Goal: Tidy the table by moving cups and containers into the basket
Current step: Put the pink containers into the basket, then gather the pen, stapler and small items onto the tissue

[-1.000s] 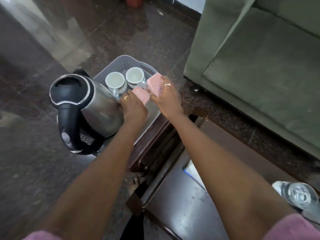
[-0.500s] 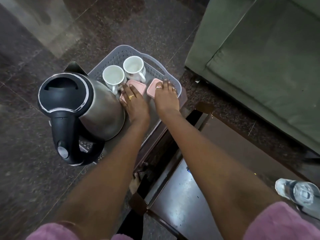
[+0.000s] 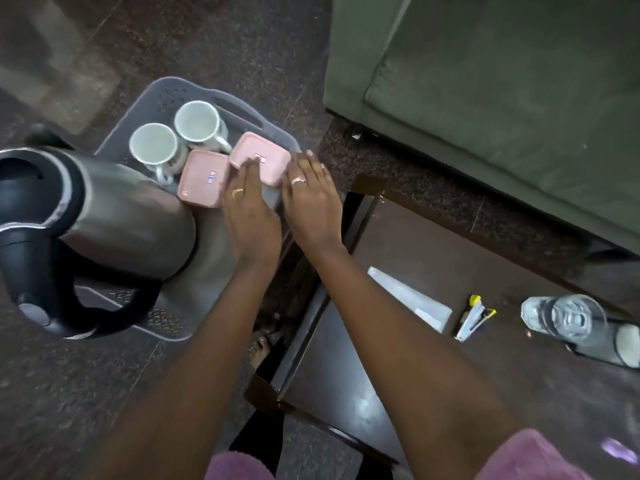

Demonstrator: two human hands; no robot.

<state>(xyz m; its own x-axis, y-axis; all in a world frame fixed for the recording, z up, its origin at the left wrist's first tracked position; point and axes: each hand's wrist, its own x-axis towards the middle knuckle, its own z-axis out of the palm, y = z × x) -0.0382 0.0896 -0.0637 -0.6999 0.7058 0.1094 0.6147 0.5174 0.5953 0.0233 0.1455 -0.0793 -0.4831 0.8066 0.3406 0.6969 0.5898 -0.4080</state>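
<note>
Containers are both inside the basket [image 3: 162,95]. The kettle-side container [image 3: 202,178] lies lid up mid-basket, against the kettle [image 3: 114,216]. The rim-side container [image 3: 259,155] lies lid up just inside the basket's right rim, close beside the first. Two white cups [image 3: 154,148] [image 3: 199,123] stand upright side by side at the basket's far end, just beyond the containers. The kettle fills the basket's near half, so the packing is tight, probably to use the little floor left.

Left hand [image 3: 251,216] is flat with straight fingers and grasps nothing. Its fingertips lie on the near edge of the rim-side container, which reads as nudging or pressing it into place. Right hand [image 3: 311,202] is also flat, fingers straight and together, over the basket's right rim just beside that container. Blur there, so I cannot tell whether it touches the container. Both hands are released, flanking the container, likely to seat it between its neighbour and the rim.

Right of the basket is the dark table [image 3: 433,368]. It holds a clear glass [image 3: 568,317], likely the next item to move, a small stapler-like item [image 3: 474,318] and a clear packet [image 3: 408,299]. A green sofa [image 3: 485,98] stands beyond the basket.
</note>
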